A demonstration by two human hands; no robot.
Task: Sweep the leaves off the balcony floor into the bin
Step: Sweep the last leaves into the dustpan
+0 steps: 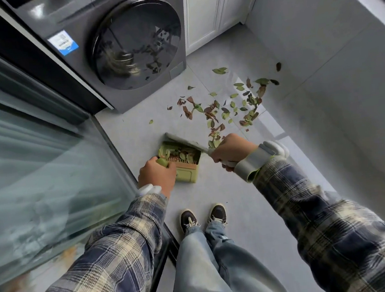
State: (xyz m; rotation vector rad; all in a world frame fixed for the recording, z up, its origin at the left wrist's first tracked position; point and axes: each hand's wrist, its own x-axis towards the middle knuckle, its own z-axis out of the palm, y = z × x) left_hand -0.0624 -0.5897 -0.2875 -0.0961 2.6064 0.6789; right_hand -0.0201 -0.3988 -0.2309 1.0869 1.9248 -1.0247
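Fingers of our left hand (156, 172) curl round the green handle of the dustpan (186, 176), and those of our right hand (230, 150) wrap the shaft of the broom (184, 141), so each hand is closed on its tool. Some leaves already lie inside the dustpan, behind its comb teeth, and the broom's grey head rests at the pan's mouth, at twelve o'clock from it. Most of the leaves (225, 109), green and brown, lie scattered on the balcony floor (239, 200) at one to two o'clock from the pan. A few stragglers sit toward the washing machine (130, 46) at eleven o'clock and near the wall at two o'clock. We judge the task to be at an early stage: a small share is collected, the larger share awaits sweeping, and nothing has reached the bin, which we cannot see in this view. A glass door (35, 161) bounds the floor at nine o'clock, and our shoes (188, 219) stand at six.
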